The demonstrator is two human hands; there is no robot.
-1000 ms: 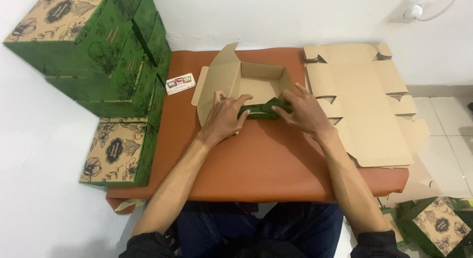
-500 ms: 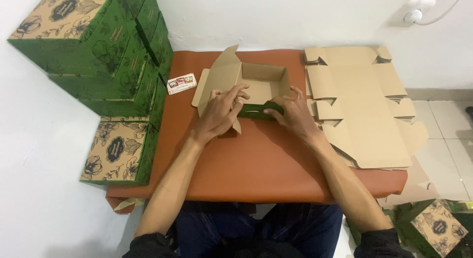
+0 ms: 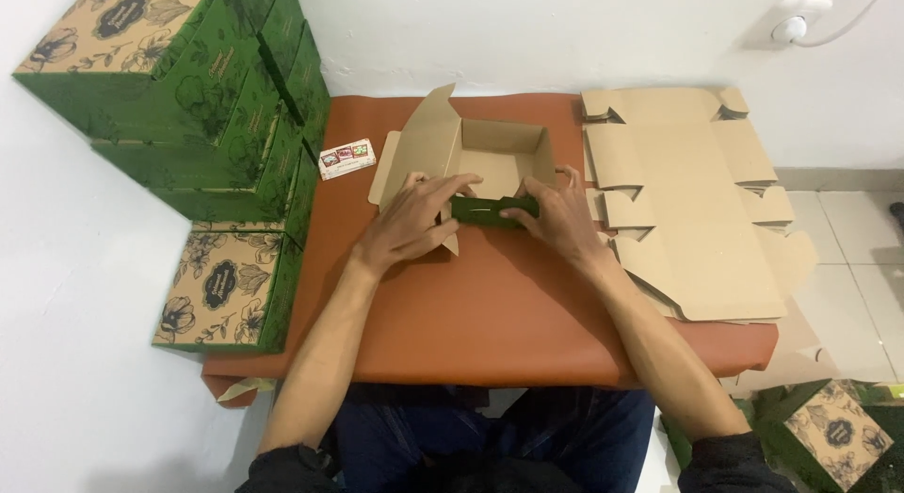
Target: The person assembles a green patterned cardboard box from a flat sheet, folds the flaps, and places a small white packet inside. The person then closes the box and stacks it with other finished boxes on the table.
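Observation:
A part-folded cardboard box (image 3: 497,152), brown inside and green outside, stands on the orange-brown table (image 3: 490,314) in front of me. Its left flap stands up and open. My left hand (image 3: 414,218) presses on the near left corner and front wall of the box. My right hand (image 3: 557,213) grips the right end of the green front wall (image 3: 492,210), fingers curled over its edge. Both hands hold the box's near side.
A pile of flat cardboard box blanks (image 3: 692,201) lies on the right of the table. Finished green boxes with floral lids (image 3: 188,97) are stacked at the left, one lower (image 3: 226,286). A small card (image 3: 347,158) lies near them. Another box (image 3: 833,427) sits on the floor, right.
The box's side and back walls have been folded upright into a tray shape. Both hands have shifted onto the green front wall.

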